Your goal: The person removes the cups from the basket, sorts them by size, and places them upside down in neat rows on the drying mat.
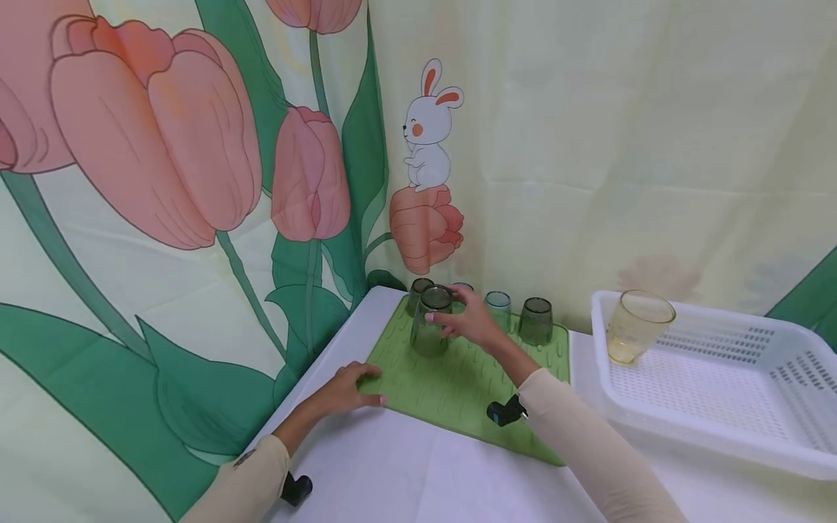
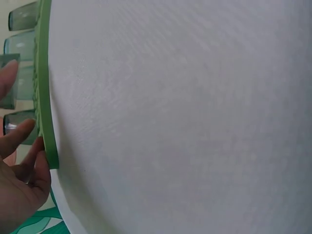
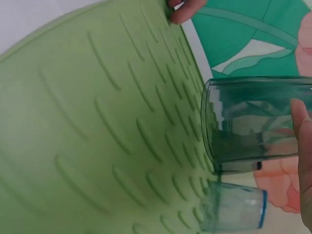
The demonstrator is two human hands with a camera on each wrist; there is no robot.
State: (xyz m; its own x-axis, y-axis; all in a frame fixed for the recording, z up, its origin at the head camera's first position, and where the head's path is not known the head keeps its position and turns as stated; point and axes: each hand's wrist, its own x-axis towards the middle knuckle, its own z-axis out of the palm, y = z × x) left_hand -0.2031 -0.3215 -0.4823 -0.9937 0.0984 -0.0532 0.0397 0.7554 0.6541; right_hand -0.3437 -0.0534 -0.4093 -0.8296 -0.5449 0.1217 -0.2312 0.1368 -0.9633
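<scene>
My right hand [image 1: 467, 317] grips a dark smoky glass [image 1: 429, 330] around its side, fingers and thumb near its upper end. This glass stands mouth down, its rim close over the green drying mat [image 1: 458, 385], as the right wrist view shows. My left hand [image 1: 346, 391] rests at the mat's near left corner; in the left wrist view its fingertips [image 2: 29, 127] lie along the mat's edge. Behind the held glass are a dark glass [image 1: 420, 288], a bluish glass [image 3: 239, 207], another bluish glass [image 1: 498, 311] and a smoky glass [image 1: 536, 322] in a row.
To the right a white plastic basket [image 1: 693, 428] stands on the white-covered table [image 1: 405, 465]. A yellowish glass [image 1: 637, 330] leans inside its left end. Curtains [image 1: 588, 145] printed with tulips and a rabbit hang close behind the mat and along its left.
</scene>
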